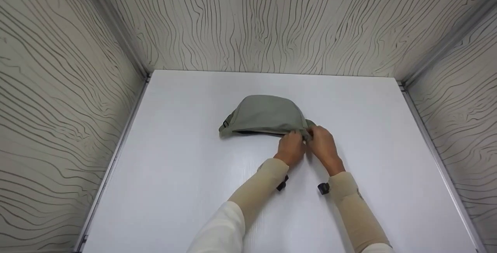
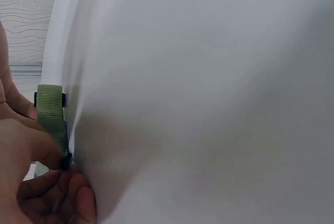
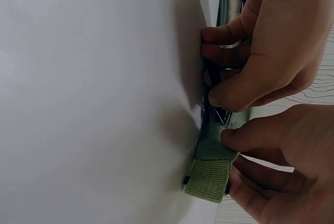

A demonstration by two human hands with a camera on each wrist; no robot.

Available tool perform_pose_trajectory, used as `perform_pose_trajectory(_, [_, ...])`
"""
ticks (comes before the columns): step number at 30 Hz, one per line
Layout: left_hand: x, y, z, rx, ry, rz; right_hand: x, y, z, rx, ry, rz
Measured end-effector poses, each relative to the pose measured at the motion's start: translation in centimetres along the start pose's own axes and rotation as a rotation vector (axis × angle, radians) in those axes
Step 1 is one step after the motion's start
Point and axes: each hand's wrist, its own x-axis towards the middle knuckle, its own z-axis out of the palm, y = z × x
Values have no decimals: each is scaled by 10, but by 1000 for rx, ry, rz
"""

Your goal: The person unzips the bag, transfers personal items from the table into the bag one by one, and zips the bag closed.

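Observation:
A grey-green waist bag (image 1: 268,112) lies on the white table with its curved side away from me. Along its near edge runs a dark zip opening (image 1: 258,132). At the bag's right end, my left hand (image 1: 292,147) pinches the black zipper pull (image 2: 65,161) between thumb and fingers. The metal slider (image 3: 221,115) shows just beside those fingertips in the right wrist view. Close by, my right hand (image 1: 323,144) grips the bag's end tab, beside the green webbing strap (image 3: 210,179). Part of the tab is hidden behind the fingers.
The white tabletop (image 1: 186,191) surrounds the bag. Wood-grain patterned panels stand at the back (image 1: 256,24), left (image 1: 50,129) and right (image 1: 462,101). A black buckle (image 1: 226,123) shows at the bag's left end.

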Motion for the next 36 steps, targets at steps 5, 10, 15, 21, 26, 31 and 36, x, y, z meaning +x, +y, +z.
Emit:
perform_pose_trajectory(5, [1, 1, -3, 12, -30, 4, 0, 0, 1, -6, -6, 4])
perform_pose_trajectory(10, [1, 1, -3, 35, -31, 6, 0, 0, 0, 0, -17, 19])
perform_pose_trajectory(15, [0, 1, -2, 36, -6, 6, 0, 0, 0, 11, -16, 18])
perform_pose_trajectory(21, [0, 2, 1, 4, 12, -5, 0, 1, 1, 13, -21, 16])
perform_pose_trajectory(26, [0, 2, 0, 8, 13, -14, 0, 2, 1, 13, -12, 3])
perform_pose_trajectory(31, [1, 2, -1, 7, 12, -15, 0, 2, 2, 29, -8, 0])
perform_pose_trajectory(36, [3, 2, -2, 19, -1, -14, 0, 3, 2, 15, -4, 4])
